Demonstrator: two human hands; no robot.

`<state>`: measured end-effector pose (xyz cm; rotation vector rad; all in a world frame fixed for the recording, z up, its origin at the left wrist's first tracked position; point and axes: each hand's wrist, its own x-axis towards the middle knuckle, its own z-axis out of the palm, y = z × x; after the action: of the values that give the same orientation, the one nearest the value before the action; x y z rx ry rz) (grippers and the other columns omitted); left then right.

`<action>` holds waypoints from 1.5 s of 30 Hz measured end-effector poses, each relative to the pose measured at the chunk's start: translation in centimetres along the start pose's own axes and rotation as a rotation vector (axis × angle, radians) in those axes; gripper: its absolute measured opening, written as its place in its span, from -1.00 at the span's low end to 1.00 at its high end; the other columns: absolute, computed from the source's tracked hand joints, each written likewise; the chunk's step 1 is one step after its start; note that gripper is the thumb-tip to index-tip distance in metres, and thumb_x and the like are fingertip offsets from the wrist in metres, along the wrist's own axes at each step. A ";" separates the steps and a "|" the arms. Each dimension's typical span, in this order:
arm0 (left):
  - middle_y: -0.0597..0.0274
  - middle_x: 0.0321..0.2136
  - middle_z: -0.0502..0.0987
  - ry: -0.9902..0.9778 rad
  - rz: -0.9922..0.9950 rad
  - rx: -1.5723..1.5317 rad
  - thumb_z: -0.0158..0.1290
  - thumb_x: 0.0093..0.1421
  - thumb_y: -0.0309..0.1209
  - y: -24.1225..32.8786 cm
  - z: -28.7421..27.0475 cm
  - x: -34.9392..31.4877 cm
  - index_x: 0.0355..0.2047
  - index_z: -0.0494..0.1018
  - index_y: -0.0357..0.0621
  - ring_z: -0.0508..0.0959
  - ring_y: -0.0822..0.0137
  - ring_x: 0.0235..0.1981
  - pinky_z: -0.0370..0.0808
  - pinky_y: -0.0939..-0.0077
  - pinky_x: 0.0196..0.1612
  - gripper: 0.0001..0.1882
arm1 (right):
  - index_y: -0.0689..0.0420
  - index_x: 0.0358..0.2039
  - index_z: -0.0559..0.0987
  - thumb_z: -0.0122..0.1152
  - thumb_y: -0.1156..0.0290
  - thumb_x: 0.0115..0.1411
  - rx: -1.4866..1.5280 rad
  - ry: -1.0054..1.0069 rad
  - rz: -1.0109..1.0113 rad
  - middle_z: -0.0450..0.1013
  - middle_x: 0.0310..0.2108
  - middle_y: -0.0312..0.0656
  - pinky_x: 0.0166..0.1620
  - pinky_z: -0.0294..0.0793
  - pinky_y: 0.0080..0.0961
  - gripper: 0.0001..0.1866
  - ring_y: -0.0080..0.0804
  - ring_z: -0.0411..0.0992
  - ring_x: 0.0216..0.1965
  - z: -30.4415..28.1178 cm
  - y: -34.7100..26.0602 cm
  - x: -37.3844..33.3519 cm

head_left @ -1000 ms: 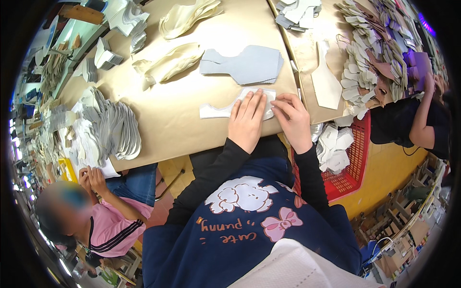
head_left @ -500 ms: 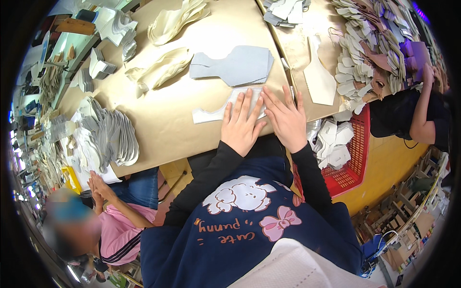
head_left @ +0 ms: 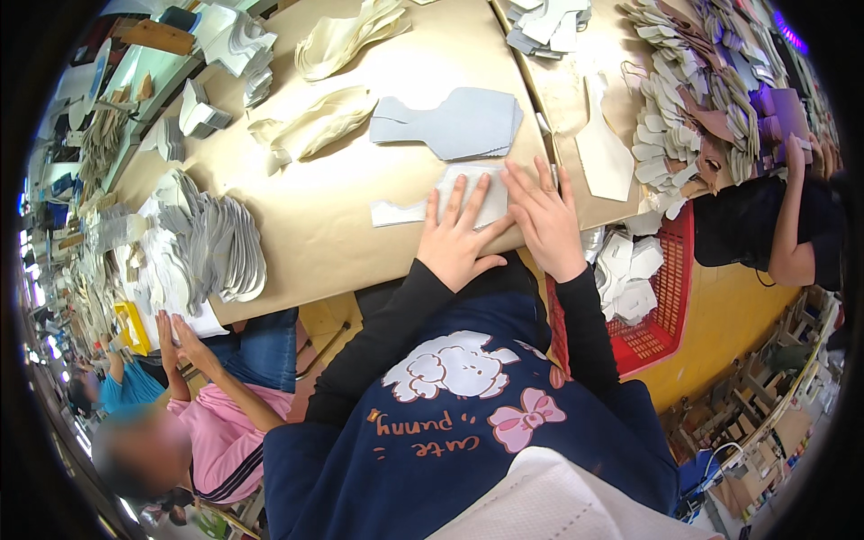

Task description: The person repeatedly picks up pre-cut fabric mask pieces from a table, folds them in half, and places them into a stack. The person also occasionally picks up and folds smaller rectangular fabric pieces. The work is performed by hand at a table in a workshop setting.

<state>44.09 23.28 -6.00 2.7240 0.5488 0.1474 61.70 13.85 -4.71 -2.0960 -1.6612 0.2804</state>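
Observation:
A white cut piece (head_left: 488,184), shaped with a broad end and a narrow tail to the left, lies flat on the brown-papered table (head_left: 319,225) before me. My left hand (head_left: 459,238) rests on it, palm down with fingers spread. Beside it, my right hand (head_left: 549,229) lies flat with its fingertips at the piece's right edge, fingers apart. Just beyond sits a stack of blue-grey cut pieces (head_left: 454,123) of similar outline. Whether the white piece is one layer or more, I cannot tell.
Cream cut pieces (head_left: 310,130) lie far left, and a single cream piece (head_left: 605,153) to the right. Grey stacks (head_left: 229,247) stand at the left. A red basket (head_left: 670,310) holds white pieces by my right arm. One co-worker (head_left: 229,414) sits left; another's arm (head_left: 790,216) is at right.
The view has shifted slightly, so the table's things sit further right. My left hand has drawn back a little with its fingers wider apart, showing more of the white piece.

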 end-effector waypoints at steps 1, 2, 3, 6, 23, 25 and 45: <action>0.05 0.49 -0.01 -0.007 0.000 0.008 0.27 0.04 0.14 0.0 0.0 0.0 0.27 0.40 0.39 -0.07 -0.12 0.50 -0.07 -0.38 0.38 -0.24 | -0.21 0.34 0.42 -0.02 0.18 0.44 -0.016 -0.018 -0.065 0.30 0.37 -0.54 0.48 -0.23 -0.02 -0.53 -0.26 0.07 0.47 -0.1 0.1 0.0; 0.05 0.49 -0.01 -0.015 0.001 0.015 0.30 0.02 0.12 0.0 0.0 0.0 0.26 0.40 0.38 -0.08 -0.11 0.50 -0.07 -0.37 0.39 -0.24 | -0.22 0.34 0.42 -0.02 0.18 0.44 -0.012 -0.012 -0.124 0.30 0.37 -0.55 0.49 -0.25 0.01 -0.53 -0.26 0.06 0.47 -0.2 0.1 0.1; 0.05 0.49 -0.02 -0.049 -0.006 0.027 0.32 0.00 0.10 0.0 0.1 -0.1 0.25 0.40 0.37 -0.09 -0.11 0.50 -0.07 -0.36 0.39 -0.23 | -0.24 0.34 0.43 -0.02 0.18 0.44 -0.077 -0.031 -0.112 0.31 0.36 -0.56 0.49 -0.27 0.03 -0.53 -0.26 0.07 0.47 -0.1 0.1 0.2; 0.04 0.48 -0.02 -0.033 -0.020 0.042 0.36 -0.02 -0.01 0.1 0.2 -0.1 0.28 0.34 0.31 -0.10 -0.10 0.51 -0.08 -0.33 0.40 -0.18 | -0.28 0.31 0.46 -0.01 0.18 0.43 -0.182 -0.002 -0.060 0.35 0.32 -0.60 0.49 -0.32 0.09 -0.55 -0.26 0.07 0.47 0.6 -0.2 0.7; 0.17 0.49 0.02 -0.138 -0.237 0.048 0.39 -0.03 -0.18 -4.0 -3.9 -7.4 0.39 0.23 0.50 0.06 -0.02 0.48 0.04 -0.12 0.43 -0.04 | 0.17 0.11 0.59 0.07 0.39 0.41 0.069 0.543 0.307 0.52 0.14 -0.13 0.40 0.10 -0.15 -0.67 -0.07 0.32 0.30 -4.1 5.5 -0.8; 0.10 0.50 -0.04 -0.132 -0.310 -0.001 0.40 -0.06 -0.08 -5.5 -5.1 -8.8 0.41 0.23 0.40 -0.02 -0.08 0.50 -0.05 -0.26 0.43 -0.01 | 0.22 0.12 0.56 0.19 0.34 0.34 0.004 0.532 0.370 0.49 0.10 -0.03 0.27 0.25 -0.16 -0.62 -0.02 0.34 0.20 -4.3 6.8 -0.9; 0.09 0.32 0.36 0.177 -0.058 -0.251 0.24 0.15 -0.41 -7.5 -3.9 7.1 0.27 0.39 0.00 0.29 0.04 0.38 0.17 -0.05 0.39 -0.36 | 0.15 0.09 0.61 0.42 0.46 0.14 0.133 0.645 0.595 0.41 -0.12 -0.16 -0.17 0.48 -0.45 -0.53 -0.36 0.41 -0.26 -2.9 8.9 -1.7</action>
<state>47.27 33.80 -4.88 2.4627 0.6124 0.4165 70.27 9.97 -6.47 -2.2072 -0.6261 -0.1061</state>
